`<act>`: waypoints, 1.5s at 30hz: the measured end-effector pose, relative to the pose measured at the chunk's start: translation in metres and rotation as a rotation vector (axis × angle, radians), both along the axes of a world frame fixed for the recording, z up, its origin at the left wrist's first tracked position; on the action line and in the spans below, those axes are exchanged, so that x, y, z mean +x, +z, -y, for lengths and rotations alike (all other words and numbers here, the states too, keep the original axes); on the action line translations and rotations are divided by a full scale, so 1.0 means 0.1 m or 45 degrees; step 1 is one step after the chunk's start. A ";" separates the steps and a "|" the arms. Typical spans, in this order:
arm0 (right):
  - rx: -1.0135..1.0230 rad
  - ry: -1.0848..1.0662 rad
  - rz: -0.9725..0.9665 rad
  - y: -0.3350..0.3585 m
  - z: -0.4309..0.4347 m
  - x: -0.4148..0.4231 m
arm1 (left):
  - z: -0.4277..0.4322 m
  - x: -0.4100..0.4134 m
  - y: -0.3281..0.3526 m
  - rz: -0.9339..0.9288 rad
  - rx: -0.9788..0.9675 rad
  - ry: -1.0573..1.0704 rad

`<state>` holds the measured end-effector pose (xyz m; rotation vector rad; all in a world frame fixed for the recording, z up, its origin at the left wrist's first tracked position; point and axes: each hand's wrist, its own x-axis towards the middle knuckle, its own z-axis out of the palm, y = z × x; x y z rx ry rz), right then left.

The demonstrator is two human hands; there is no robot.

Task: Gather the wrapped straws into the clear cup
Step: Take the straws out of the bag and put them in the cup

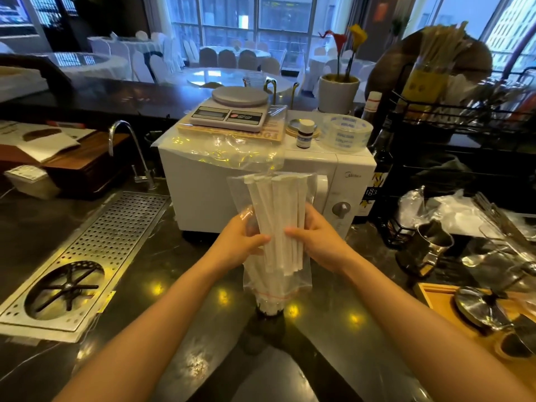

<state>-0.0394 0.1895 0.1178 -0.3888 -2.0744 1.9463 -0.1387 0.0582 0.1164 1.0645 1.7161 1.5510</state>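
A bundle of white paper-wrapped straws (278,216) stands upright inside a clear plastic zip bag (290,282) over the dark counter. My left hand (246,242) grips the bundle from the left. My right hand (313,236) grips it from the right, thumb across the front. The straws' lower ends poke out below the bag's red-lined opening into a clear cup (271,310) standing on the counter; the cup is mostly hidden by the bag and hard to make out.
A white microwave (333,175) stands just behind, carrying a kitchen scale (232,111), a small bottle (304,133) and a tape roll (346,132). A perforated metal drain tray (101,248) lies at left, a tap (127,149) behind it. Metal jugs (426,248) and a wooden tray (452,309) sit at right.
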 end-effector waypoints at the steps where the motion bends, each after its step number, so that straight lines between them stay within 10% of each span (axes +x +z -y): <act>1: 0.014 0.015 0.001 -0.03 -0.01 0.00 | 0.00 0.00 -0.03 -0.011 0.008 -0.001; 45: 0.144 0.077 -0.081 -0.09 -0.03 -0.03 | 0.06 -0.01 -0.04 -0.217 -0.013 0.077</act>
